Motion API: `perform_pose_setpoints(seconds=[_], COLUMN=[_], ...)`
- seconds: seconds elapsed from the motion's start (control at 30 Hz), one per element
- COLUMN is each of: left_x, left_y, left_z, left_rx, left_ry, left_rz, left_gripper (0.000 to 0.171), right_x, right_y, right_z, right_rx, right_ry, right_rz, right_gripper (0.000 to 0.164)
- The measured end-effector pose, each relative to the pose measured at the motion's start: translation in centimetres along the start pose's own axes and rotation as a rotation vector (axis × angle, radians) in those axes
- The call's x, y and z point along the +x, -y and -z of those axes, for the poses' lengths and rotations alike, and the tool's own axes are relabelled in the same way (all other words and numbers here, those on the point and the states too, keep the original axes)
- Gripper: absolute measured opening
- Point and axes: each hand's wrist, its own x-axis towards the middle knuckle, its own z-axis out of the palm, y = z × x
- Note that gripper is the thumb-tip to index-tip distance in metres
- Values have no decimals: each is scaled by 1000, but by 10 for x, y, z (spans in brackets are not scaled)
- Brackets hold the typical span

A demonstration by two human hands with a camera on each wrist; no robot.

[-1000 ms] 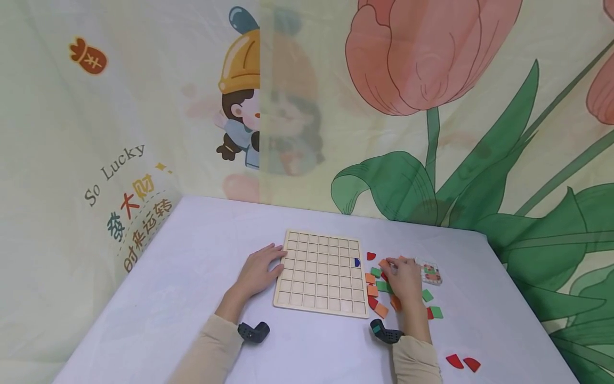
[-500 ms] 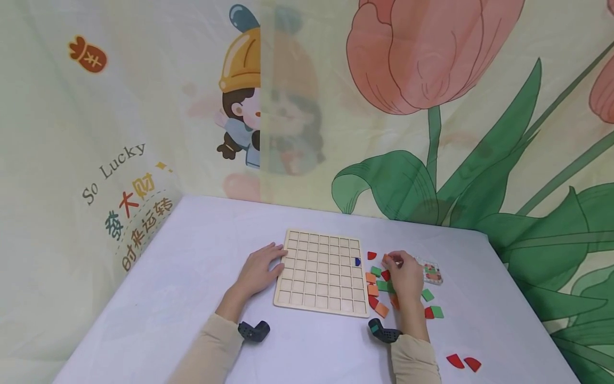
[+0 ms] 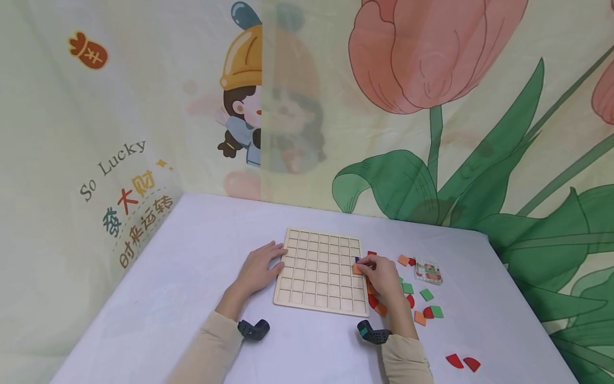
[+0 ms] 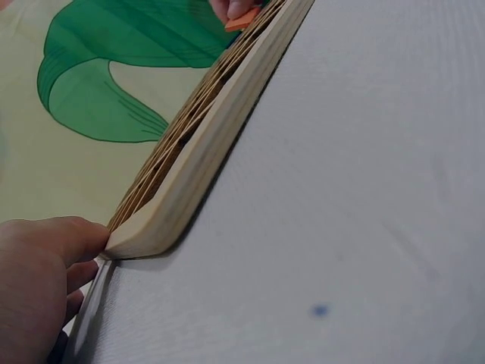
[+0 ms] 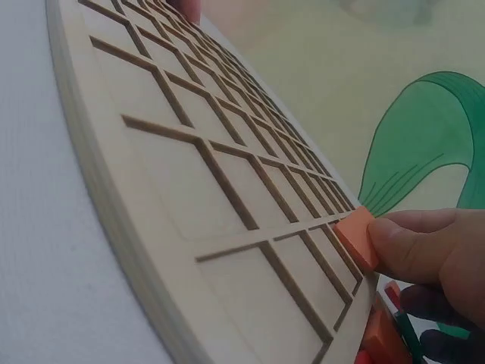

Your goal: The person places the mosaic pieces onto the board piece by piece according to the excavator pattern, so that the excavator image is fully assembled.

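Note:
A wooden grid board [image 3: 318, 272] lies on the white table. My left hand [image 3: 259, 268] touches its left edge, fingers extended; in the left wrist view that hand [image 4: 42, 265] meets the rim near a corner. My right hand [image 3: 381, 274] pinches an orange square tile [image 3: 357, 269] between thumb and finger at the right-hand column of the board. In the right wrist view this tile [image 5: 358, 237] is tilted over the cells. A blue piece [image 3: 357, 260], partly hidden by the right hand, sits in the cell just beyond.
Loose red, orange and green tiles, such as a green square [image 3: 427, 294], lie right of the board, some under the right hand. A pattern card [image 3: 428, 271] is behind them. Two red quarter-round pieces [image 3: 462, 362] lie nearer the front right. A printed curtain [image 3: 297, 106] hangs behind the table.
My right hand has moved left from the loose tiles to the board's right column, carrying the orange tile. The left hand stays at the board's left edge.

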Motion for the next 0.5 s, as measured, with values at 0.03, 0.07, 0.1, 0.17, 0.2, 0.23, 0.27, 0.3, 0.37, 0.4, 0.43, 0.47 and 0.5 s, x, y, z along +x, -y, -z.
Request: perform_pose_setpoints(seconds=[0.03, 0.07, 0.1, 0.17, 0.2, 0.23, 0.27, 0.3, 0.37, 0.4, 0.43, 0.47, 0.5], left_x=[0, 0, 0, 0, 0, 0, 0, 0, 0, 0, 0, 0, 0], left_y=[0, 0, -1, -1, -1, -1, -1, -1, -1, -1, -1, -1, -1], left_z=[0, 0, 0, 0, 0, -1, -1, -1, -1, -1, -1, -1, -1], left_rx=[0, -1, -3, -4, -5, -6, -6, -5, -3, -2, -1, 0, 1], left_ry=[1, 2, 3, 6, 7, 6, 6, 7, 6, 4, 3, 3, 3], left_rz=[3, 5, 8, 14, 16, 17, 17, 18, 16, 14, 13, 13, 13], left_gripper=[38, 39, 39, 39, 39, 39, 39, 39, 39, 39, 39, 39, 39], right_x=[0, -1, -1, -2, -3, -3, -3, -3, -3, -3, -2, -2, -2], right_y=[1, 1, 2, 3, 4, 5, 6, 6, 7, 8, 8, 8, 8], right_z=[0, 0, 0, 0, 0, 0, -1, -1, -2, -3, -3, -4, -4], right_rx=[-10, -18, -21, -28, -32, -42, -52, -63, -87, -98, -108, -114, -121], right_ry=[10, 17, 24, 28, 27, 21, 14, 7, -7, -14, -21, -27, -32], right_rz=[5, 10, 14, 20, 21, 23, 20, 20, 21, 23, 26, 27, 31], right_gripper=[12, 10, 9, 7, 6, 6, 5, 5, 4, 5, 5, 5, 5])
